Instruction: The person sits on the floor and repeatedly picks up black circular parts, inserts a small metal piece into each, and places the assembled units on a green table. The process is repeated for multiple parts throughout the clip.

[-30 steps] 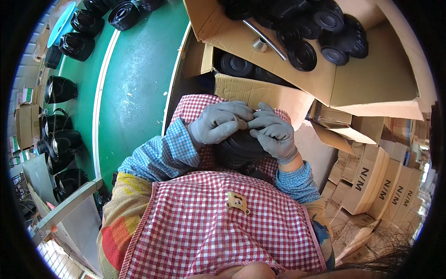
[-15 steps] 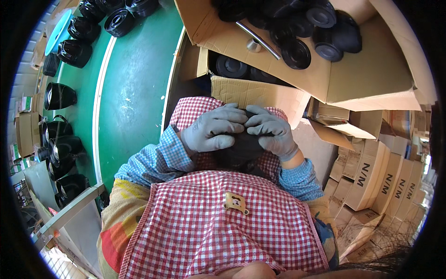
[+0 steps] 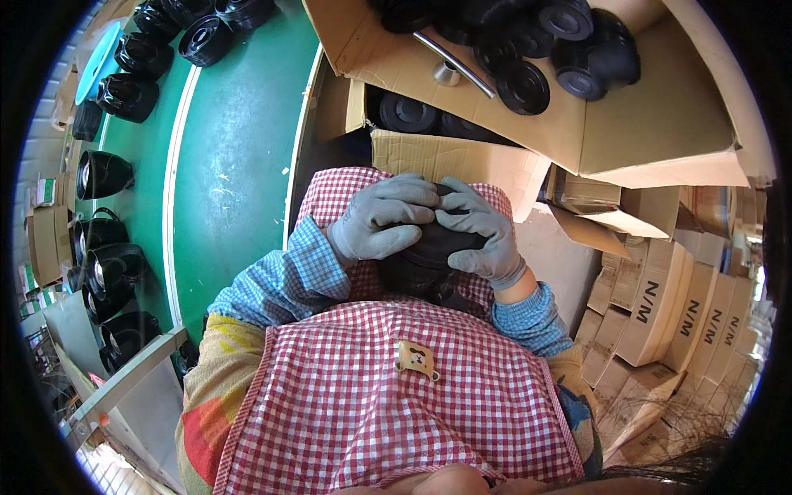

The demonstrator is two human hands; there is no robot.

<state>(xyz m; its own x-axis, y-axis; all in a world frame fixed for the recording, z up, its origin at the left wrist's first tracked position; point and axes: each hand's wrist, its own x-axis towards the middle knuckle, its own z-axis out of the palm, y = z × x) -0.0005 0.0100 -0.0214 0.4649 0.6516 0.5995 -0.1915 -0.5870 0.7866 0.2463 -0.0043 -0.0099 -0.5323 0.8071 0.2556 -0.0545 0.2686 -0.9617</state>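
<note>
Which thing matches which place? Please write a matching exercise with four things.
1. small yellow bear-shaped badge
2. black round part
3. silver metal rod
4. flat green tabletop

A. against the brown cardboard box
B. on the person's left
C. on the red-and-white checked apron
D. in the left grey-gloved hand and right grey-gloved hand

Pairs: 1-C, 2-D, 3-A, 4-B

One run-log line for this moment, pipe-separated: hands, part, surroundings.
left hand: gloved, gripping black round part | right hand: gloved, gripping same part | leftward: green table | ahead-right: open carton
</note>
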